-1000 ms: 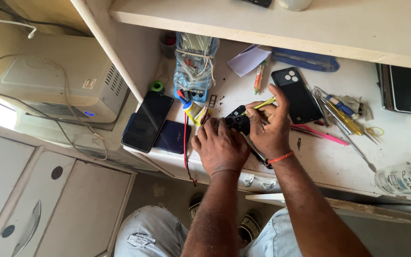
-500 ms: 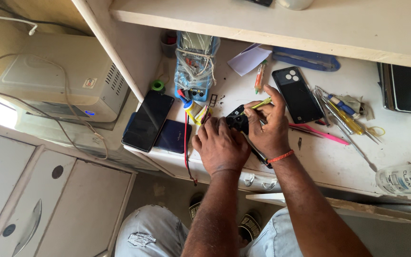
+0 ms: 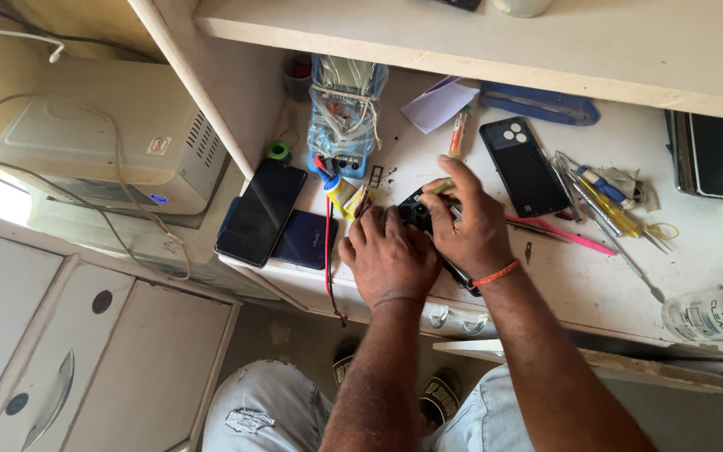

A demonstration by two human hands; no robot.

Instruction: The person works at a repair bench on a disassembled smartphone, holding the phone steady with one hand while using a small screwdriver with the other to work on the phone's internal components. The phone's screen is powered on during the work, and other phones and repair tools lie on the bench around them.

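opened black phone | flat on white bench, mostly covered | small yellow-green tool above it

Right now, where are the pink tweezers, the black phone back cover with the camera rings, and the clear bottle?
pink tweezers (image 3: 564, 233), head view, on the middle of the pink shaft.
black phone back cover (image 3: 524, 167), head view, on its flat middle.
clear bottle (image 3: 711, 313), head view, on its clear side wall.

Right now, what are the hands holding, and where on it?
Both hands, left hand and right hand, grip a small black device on the white bench, left at its near end, right over its far side.
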